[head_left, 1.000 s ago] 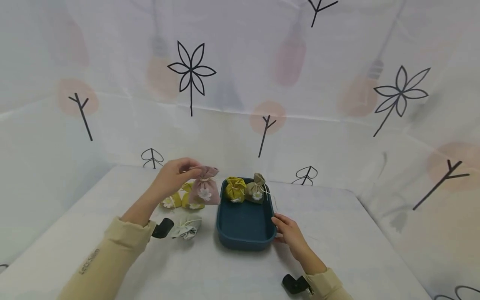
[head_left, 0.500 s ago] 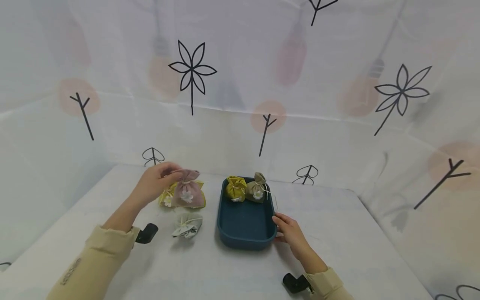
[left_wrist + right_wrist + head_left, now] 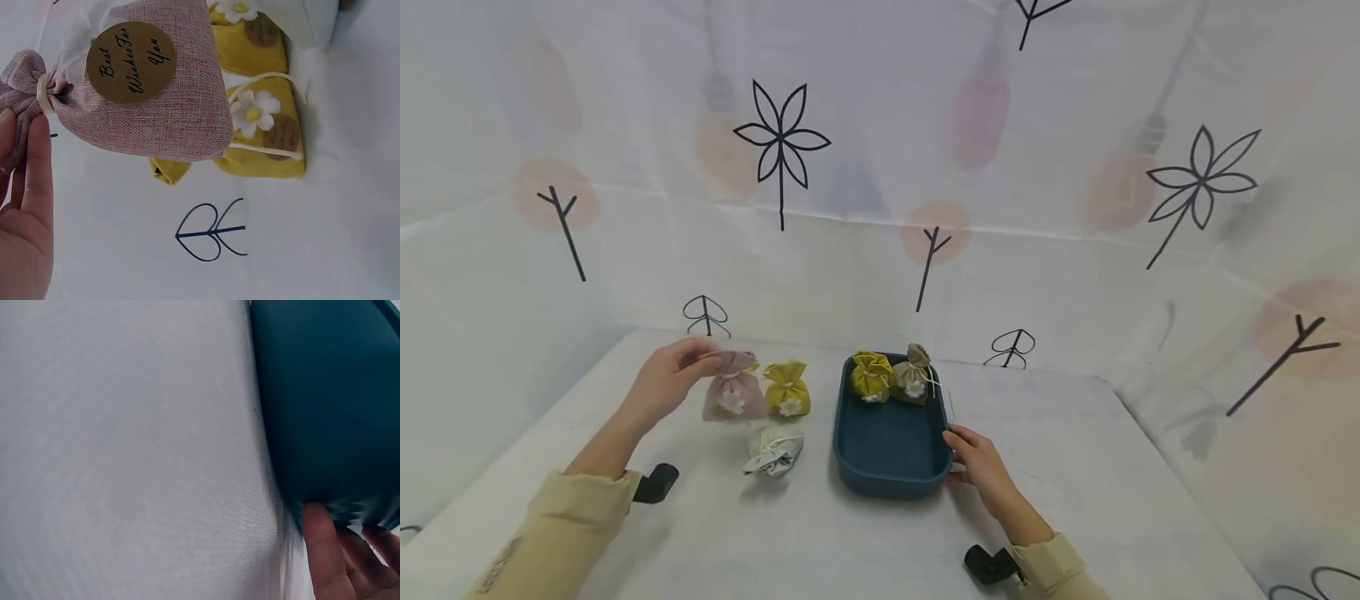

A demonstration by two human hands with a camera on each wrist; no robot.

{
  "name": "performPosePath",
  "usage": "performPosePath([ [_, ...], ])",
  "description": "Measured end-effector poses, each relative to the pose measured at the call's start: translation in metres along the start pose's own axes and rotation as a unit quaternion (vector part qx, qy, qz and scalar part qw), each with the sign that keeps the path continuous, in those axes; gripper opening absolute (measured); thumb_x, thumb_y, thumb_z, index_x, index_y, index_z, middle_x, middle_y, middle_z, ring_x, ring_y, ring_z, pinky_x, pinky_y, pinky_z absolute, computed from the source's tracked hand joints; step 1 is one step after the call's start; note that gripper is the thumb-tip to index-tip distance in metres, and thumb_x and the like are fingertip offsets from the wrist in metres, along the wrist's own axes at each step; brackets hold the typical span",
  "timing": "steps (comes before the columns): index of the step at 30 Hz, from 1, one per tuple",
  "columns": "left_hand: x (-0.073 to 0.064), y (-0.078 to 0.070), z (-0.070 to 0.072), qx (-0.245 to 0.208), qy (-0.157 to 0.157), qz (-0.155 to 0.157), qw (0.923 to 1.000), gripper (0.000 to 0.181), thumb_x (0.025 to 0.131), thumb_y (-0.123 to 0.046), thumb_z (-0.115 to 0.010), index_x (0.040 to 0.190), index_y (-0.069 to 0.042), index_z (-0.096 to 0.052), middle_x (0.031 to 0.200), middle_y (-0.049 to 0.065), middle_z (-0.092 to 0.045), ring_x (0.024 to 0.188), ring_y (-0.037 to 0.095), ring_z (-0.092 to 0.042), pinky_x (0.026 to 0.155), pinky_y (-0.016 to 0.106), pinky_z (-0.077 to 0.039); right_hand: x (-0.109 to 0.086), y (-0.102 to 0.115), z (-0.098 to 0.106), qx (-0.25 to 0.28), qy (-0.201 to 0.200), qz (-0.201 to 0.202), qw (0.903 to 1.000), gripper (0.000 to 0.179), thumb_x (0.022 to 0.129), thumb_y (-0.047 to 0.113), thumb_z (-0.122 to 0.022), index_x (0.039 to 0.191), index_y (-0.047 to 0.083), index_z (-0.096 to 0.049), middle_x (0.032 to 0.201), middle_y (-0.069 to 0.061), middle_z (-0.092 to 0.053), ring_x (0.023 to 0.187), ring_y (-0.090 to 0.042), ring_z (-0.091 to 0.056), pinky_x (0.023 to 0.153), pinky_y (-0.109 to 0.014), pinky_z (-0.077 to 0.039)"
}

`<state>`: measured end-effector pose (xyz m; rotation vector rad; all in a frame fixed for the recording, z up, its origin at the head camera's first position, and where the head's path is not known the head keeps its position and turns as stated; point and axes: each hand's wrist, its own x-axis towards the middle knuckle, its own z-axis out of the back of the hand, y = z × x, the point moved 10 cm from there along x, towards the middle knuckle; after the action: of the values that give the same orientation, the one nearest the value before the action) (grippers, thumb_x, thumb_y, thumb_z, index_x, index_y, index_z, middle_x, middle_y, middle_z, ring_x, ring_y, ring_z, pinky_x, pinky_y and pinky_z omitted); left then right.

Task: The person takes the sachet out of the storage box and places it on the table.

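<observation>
White table, flowery cloth wall. Left of the middle, the left hand pinches one pink drawstring bag near two yellow bags and one grey bag. Right hand fingertips touch one blue box, holding one yellow bag, one tan bag.

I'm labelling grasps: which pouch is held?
The pink pouch, its top pinched by the left hand; the others rest on the table or in the blue tray.
</observation>
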<state>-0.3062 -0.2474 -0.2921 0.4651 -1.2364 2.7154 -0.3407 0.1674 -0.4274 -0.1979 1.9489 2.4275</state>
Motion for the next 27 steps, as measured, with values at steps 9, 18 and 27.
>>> performPosePath([
  [9, -0.008, 0.037, 0.002, 0.0, 0.001, 0.044, 0.999, 0.039, 0.097, -0.033, -0.051, 0.115, 0.002, -0.055, 0.115, 0.022, -0.058, 0.11, 0.04, -0.051, 0.089, 0.054, -0.041, 0.003, -0.002, 0.0, 0.002, 0.001, 0.002, 1.0, 0.048, 0.097, 0.022, -0.05, 0.134, -0.008, -0.042, 0.133, -0.029, -0.043, 0.102, -0.031, -0.058, 0.072, -0.039, -0.054],
  [18, -0.005, 0.062, -0.011, -0.009, 0.022, 0.072, 0.9971, 0.041, 0.096, -0.034, -0.051, 0.115, 0.003, -0.054, 0.117, 0.024, -0.057, 0.109, 0.039, -0.052, 0.089, 0.053, -0.042, 0.002, -0.002, 0.001, 0.004, 0.0, 0.006, 1.0, 0.048, 0.096, 0.021, -0.05, 0.134, -0.008, -0.042, 0.132, -0.029, -0.045, 0.1, -0.031, -0.058, 0.072, -0.039, -0.054],
  [27, -0.008, 0.075, -0.022, -0.005, 0.037, 0.08, 0.9961, 0.042, 0.097, -0.032, -0.051, 0.117, 0.004, -0.053, 0.119, 0.026, -0.055, 0.109, 0.041, -0.053, 0.089, 0.053, -0.042, 0.001, 0.0, 0.0, 0.002, 0.0, 0.001, 1.0, 0.048, 0.097, 0.021, -0.049, 0.134, -0.008, -0.041, 0.132, -0.029, -0.044, 0.101, -0.032, -0.058, 0.072, -0.039, -0.054],
])
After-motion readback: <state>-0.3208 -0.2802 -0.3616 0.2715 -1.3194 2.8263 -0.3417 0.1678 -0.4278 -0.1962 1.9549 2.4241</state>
